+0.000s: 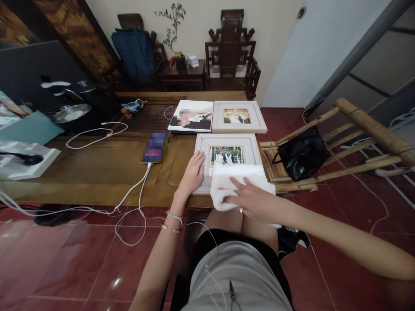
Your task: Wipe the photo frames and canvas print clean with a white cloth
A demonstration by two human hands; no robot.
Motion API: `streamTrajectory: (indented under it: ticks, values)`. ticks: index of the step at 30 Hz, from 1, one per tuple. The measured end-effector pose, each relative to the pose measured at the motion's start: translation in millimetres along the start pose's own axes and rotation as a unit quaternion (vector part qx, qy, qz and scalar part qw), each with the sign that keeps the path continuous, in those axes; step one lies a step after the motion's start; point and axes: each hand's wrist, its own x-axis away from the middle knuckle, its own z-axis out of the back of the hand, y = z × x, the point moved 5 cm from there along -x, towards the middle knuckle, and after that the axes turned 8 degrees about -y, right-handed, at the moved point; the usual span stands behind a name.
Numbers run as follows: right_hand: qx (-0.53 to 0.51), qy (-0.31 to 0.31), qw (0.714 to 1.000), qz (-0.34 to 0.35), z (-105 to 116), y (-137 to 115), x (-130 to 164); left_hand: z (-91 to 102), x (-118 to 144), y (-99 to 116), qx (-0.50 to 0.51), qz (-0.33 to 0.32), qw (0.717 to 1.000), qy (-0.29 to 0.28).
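Just right of centre, our right hand (251, 196), fingers half spread, holds a white cloth (223, 177) over the picture frame (230, 153); our left hand (192, 175) lies open on its left edge. Wiping looks under way, how much remains unclear.

There were two framed photos (225, 153) (239, 116), one white cloth (240, 171), two bare hands (193, 172) (251, 201), one unframed picture (194, 114), one phone (155, 147), two dark carved chairs (231, 47) (130, 20), one bamboo chair (366, 123), one black bag (304, 153), one potted plant (179, 59).
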Motion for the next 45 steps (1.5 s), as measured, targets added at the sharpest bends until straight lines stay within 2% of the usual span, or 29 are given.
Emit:
streamTrajectory:
  ticks: [2, 4, 7, 10, 13, 15, 17, 21, 26, 28, 30, 33, 36, 41, 43, 45]
  values:
    - [0.021, 0.051, 0.998, -0.018, -4, 19, -15, -0.1, 0, -1, -0.003, -0.003, 1.000, 0.002]
    - [0.048, 0.109, 0.992, -0.052, -2, 49, -30, -0.5, 1, -1, -0.001, -0.006, 1.000, 0.003]
    - [0.088, 0.173, 0.976, -0.101, 14, 101, -48, -0.7, 1, -2, 0.011, -0.007, 1.000, 0.005]
    - [0.114, 0.192, 0.966, -0.130, 36, 145, -64, 0.2, 1, -2, 0.017, -0.006, 1.000, 0.005]
    - [0.123, 0.187, 0.963, -0.147, 49, 166, -74, 0.9, 1, -2, 0.019, -0.001, 1.000, -0.002]
    - [0.121, 0.172, 0.968, -0.135, 48, 162, -76, 1.1, 1, -1, 0.020, 0.002, 1.000, -0.006]
    - [0.115, 0.149, 0.976, -0.108, 41, 146, -73, 0.9, 1, -1, 0.022, 0.002, 1.000, -0.007]
    - [0.090, 0.074, 0.991, -0.059, 21, 94, -47, 0.1, 1, -1, 0.020, -0.001, 1.000, 0.004]
    - [-0.026, -0.019, 0.999, 0.015, 13, 24, -2, -0.6, 1, 0, 0.014, 0.002, 1.000, 0.008]
    - [-0.042, -0.039, 0.997, 0.046, 11, 3, 6, -0.3, 1, 0, 0.013, 0.001, 1.000, 0.007]
    - [-0.033, -0.040, 0.997, 0.049, 6, -5, 4, 0.0, 1, 0, 0.012, 0.000, 1.000, 0.006]
    - [-0.001, 0.006, 1.000, 0.029, 0, 9, -15, 0.0, 1, 0, 0.012, 0.002, 1.000, 0.003]
    - [0.051, 0.073, 0.996, -0.020, 2, 52, -40, -0.5, 1, -2, 0.013, 0.001, 1.000, 0.001]
    - [0.115, 0.170, 0.973, -0.107, 34, 131, -70, 0.2, 1, -2, 0.014, -0.004, 1.000, 0.003]
    - [0.116, 0.187, 0.967, -0.132, 44, 149, -78, 0.8, 1, -2, 0.015, -0.001, 1.000, 0.002]
    - [0.114, 0.184, 0.967, -0.134, 47, 152, -82, 1.1, 1, -1, 0.016, 0.003, 1.000, -0.001]
